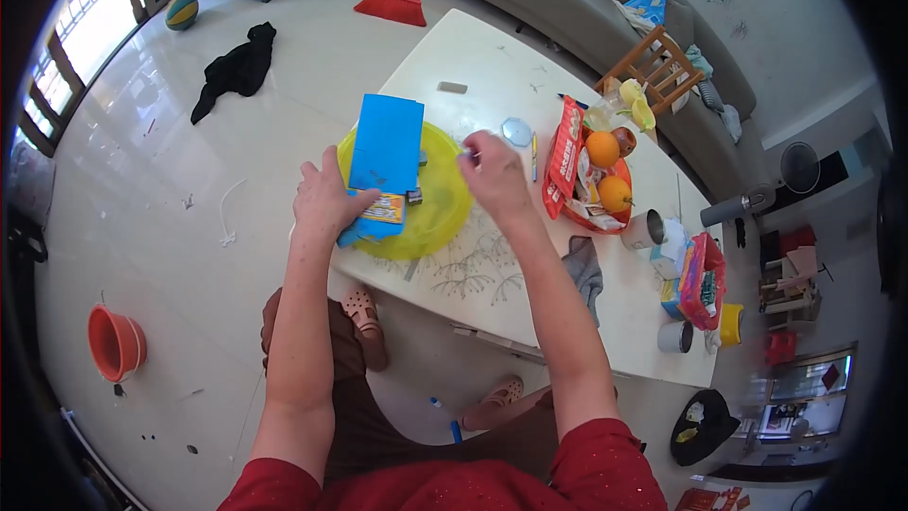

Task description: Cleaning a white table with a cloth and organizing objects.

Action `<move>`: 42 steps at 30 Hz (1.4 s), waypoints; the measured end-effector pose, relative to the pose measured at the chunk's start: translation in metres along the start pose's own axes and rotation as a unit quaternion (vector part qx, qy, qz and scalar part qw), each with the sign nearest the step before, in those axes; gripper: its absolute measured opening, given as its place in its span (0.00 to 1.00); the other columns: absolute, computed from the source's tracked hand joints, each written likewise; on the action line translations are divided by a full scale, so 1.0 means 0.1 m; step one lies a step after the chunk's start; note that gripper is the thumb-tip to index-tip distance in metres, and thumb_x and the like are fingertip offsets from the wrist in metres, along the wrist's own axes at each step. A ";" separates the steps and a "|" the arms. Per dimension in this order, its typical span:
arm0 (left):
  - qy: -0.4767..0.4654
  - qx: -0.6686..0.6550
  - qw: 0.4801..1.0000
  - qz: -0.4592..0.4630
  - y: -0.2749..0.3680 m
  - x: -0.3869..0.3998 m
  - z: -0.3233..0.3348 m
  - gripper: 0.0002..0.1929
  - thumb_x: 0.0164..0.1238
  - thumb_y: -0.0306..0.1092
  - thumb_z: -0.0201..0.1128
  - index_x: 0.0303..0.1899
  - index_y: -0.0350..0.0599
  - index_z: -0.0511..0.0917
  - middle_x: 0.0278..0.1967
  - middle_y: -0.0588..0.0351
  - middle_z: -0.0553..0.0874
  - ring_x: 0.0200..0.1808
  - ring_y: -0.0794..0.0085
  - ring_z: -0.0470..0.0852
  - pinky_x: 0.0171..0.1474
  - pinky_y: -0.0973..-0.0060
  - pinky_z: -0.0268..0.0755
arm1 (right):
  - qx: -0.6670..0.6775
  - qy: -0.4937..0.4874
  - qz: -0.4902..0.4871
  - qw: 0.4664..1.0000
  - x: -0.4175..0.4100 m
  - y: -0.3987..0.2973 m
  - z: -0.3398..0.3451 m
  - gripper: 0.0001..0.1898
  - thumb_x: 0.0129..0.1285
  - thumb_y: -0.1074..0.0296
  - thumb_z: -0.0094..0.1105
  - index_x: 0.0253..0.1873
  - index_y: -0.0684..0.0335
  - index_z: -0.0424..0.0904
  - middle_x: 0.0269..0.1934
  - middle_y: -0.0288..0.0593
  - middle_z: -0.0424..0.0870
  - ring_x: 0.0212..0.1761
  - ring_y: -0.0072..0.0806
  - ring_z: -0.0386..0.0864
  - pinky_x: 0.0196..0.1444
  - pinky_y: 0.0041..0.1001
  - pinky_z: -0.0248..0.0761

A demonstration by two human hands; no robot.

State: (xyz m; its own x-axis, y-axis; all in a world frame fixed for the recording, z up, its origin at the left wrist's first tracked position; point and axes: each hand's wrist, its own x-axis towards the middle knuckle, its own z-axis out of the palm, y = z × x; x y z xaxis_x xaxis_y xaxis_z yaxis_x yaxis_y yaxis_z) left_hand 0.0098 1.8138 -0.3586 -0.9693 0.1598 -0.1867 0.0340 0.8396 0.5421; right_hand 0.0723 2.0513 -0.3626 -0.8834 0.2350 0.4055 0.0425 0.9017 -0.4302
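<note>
A blue cardboard box (386, 145) with a raised flap and a printed orange-and-yellow panel (384, 209) rests over a translucent yellow round basin or tray (443, 216). My left hand (328, 199) grips its left side, thumb across the printed part. Beside the box, small dark grey blocks (415, 196) lie on the yellow surface, partly covered by it. My right hand (493, 174) is above the right rim, fingers curled and pinched around a tiny object, mostly hidden by the fingers. What that object is cannot be made out.
Right of my right hand are an octagonal clear dish (516, 132), a yellow pencil-like stick (534, 156) and a red basket (616, 226) with oranges. A metal cup (644, 230) and grey cloth (584, 273) are on the white table (489, 78). A red bucket (117, 343) stands on the floor.
</note>
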 end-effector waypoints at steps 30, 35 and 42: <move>-0.017 -0.054 0.997 -0.051 -0.02 0.25 0.06 0.26 0.51 0.31 0.64 0.56 0.39 0.72 0.50 0.41 0.76 0.53 0.49 0.78 0.56 0.60 0.73 | 0.050 -0.304 -0.053 0.950 0.78 -0.09 0.00 0.32 0.50 0.62 0.71 0.63 0.52 0.73 0.44 0.42 0.82 0.37 0.26 0.80 0.39 0.25 0.77; -0.005 -0.053 0.998 -0.025 0.06 0.25 0.07 0.28 0.52 0.32 0.64 0.58 0.40 0.71 0.50 0.42 0.77 0.53 0.49 0.79 0.56 0.60 0.73 | 0.010 -0.178 0.119 0.977 1.43 0.91 0.51 0.27 0.60 0.60 0.64 0.64 0.53 0.72 0.53 0.48 0.80 0.48 0.38 0.79 0.52 0.35 0.74; 0.002 -0.020 0.999 -0.031 -0.04 0.30 0.07 0.30 0.57 0.42 0.64 0.61 0.44 0.70 0.50 0.41 0.79 0.53 0.51 0.80 0.56 0.58 0.73 | -0.105 -0.029 0.123 0.986 1.07 0.78 0.76 0.10 0.59 0.66 0.59 0.42 0.64 0.78 0.40 0.53 0.83 0.43 0.46 0.81 0.50 0.41 0.74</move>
State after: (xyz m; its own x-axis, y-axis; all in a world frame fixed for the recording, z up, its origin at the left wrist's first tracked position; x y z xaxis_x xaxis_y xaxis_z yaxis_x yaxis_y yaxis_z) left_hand -0.0182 1.8193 -0.3719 -0.9705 0.1061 -0.2165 -0.0351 0.8262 0.5622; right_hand -0.0544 2.1186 -0.4144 -0.8595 0.4397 0.2605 0.3487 0.8772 -0.3301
